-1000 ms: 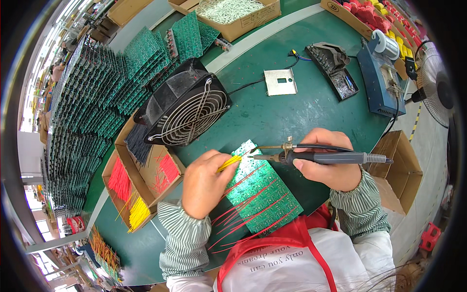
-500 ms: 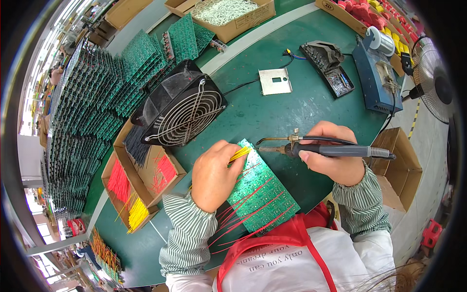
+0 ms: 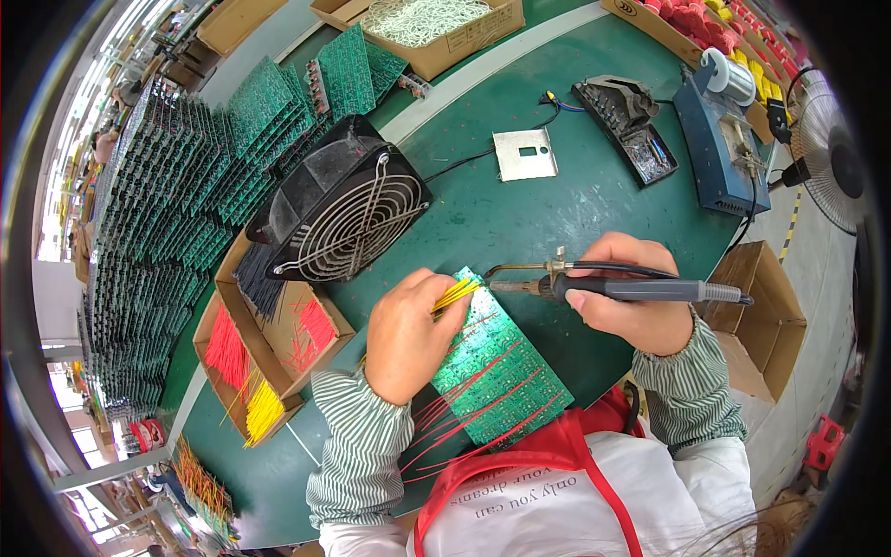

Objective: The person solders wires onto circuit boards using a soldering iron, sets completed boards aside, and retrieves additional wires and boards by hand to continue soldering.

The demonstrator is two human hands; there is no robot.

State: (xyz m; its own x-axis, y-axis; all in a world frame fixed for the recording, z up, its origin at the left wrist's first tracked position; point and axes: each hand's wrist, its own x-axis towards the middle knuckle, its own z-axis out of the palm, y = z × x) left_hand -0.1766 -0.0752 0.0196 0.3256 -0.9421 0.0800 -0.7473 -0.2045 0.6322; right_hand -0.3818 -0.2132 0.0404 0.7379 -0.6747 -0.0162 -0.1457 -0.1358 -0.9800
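Pinched in my left hand (image 3: 408,330) is a small bunch of yellow wires (image 3: 455,294), their ends at the top corner of a green circuit board (image 3: 506,367). Several red wires (image 3: 473,376) stick out across the board and hang past its left edge. My right hand (image 3: 636,288) grips a soldering iron (image 3: 631,289) with a dark grey handle. A thin metal tube on a brass clamp (image 3: 559,263) runs along the iron, with a black hose behind it. The iron's tip points left and sits at the board's top corner, close to the yellow wire ends.
Left of the board stands a black fan (image 3: 343,209) with a wire guard. Cardboard trays (image 3: 302,376) hold red, yellow and dark wires. Stacked circuit boards (image 3: 153,241) rise at the left. A blue solder feeder (image 3: 715,148), a black tool holder (image 3: 640,153) and a metal plate (image 3: 525,154) stand farther back.
My right hand has shifted slightly left, bringing the iron's tip and the thin tube closer to the board's corner. My left hand keeps its pinch on the yellow wires.
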